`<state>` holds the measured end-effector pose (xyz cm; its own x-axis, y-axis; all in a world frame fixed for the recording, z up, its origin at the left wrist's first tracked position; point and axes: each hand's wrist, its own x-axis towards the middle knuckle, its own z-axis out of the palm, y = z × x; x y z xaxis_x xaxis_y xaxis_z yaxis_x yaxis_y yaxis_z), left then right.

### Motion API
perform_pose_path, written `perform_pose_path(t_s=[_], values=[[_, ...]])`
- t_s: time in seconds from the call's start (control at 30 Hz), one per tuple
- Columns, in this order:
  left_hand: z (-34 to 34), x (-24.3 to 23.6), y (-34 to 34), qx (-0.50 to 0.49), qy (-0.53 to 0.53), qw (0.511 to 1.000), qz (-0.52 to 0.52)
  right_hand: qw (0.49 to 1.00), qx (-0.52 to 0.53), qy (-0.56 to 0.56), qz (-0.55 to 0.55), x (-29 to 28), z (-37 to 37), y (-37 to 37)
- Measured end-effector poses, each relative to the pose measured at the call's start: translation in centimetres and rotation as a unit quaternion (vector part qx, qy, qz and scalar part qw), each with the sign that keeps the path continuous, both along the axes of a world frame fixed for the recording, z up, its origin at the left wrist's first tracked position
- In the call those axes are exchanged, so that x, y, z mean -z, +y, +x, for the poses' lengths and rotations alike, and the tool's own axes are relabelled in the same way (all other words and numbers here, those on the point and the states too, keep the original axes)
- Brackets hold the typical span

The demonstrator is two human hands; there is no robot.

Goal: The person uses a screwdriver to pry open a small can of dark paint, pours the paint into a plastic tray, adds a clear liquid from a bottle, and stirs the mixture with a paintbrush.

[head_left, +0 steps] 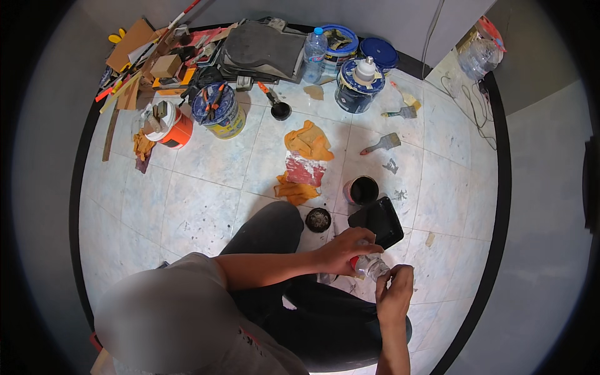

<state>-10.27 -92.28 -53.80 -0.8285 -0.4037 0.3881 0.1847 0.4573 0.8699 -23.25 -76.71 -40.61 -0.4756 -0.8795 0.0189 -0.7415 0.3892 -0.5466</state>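
Note:
Low over the floor, my left hand (340, 253) grips the red-capped end of a small clear plastic bottle (373, 267). My right hand (395, 294) has its fingers closed at the bottle's other end, so it is held tilted between the two. Just beyond them lie a black plastic tray (384, 222), an open can (362, 190) with a dark inside, and a small round dark container (318, 220) with pale bits in it that I cannot make out.
Orange cloths (307, 140), a red-and-white piece (303, 169) and paintbrushes (386, 144) lie on the tiles. Buckets (224, 122), a water bottle (314, 53), tools, boards and grey slabs (250, 47) line the far wall. A cable (478, 122) lies at the right.

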Motion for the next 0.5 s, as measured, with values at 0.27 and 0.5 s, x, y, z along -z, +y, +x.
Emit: perform_pose_path(t_s=[0.27,0.5], values=[[0.3,-0.1,-0.1,-0.009,0.008,1.000,-0.008,0.998,0.001,0.057,-0.023,0.1,0.6,-0.2],[-0.9,-1.5,-0.1,-0.012,0.021,1.000,0.010,0.987,0.061,0.135,-0.070,-1.7,0.6,0.1]])
